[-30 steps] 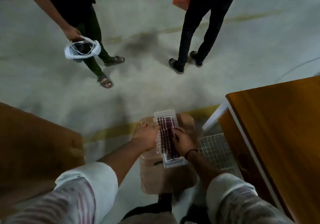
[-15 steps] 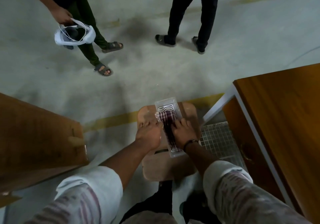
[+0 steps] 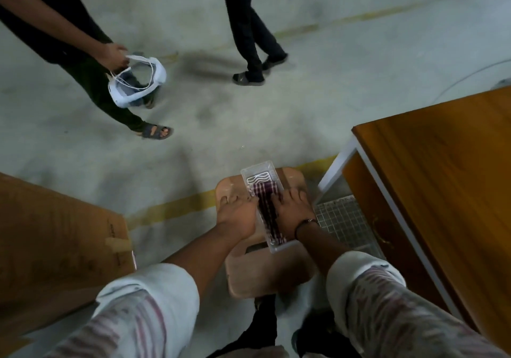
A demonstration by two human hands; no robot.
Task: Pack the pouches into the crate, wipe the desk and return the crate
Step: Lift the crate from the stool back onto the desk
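Head view: a concrete floor (image 3: 331,86) is filling most of the frame, with a desk (image 3: 442,180) standing at the right and a box (image 3: 55,247) at the left. Between them a stool (image 3: 265,274) is carrying a clear crate (image 3: 260,171), which is lying lengthwise on its seat. Checked pouches (image 3: 264,191) are lying inside the crate. The right hand (image 3: 293,214) is pressing down on them with fingers laid flat, covering the crate's near half. The left hand (image 3: 237,215) is resting on the stool, touching the crate's left wall, fingers spread and gripping nothing.
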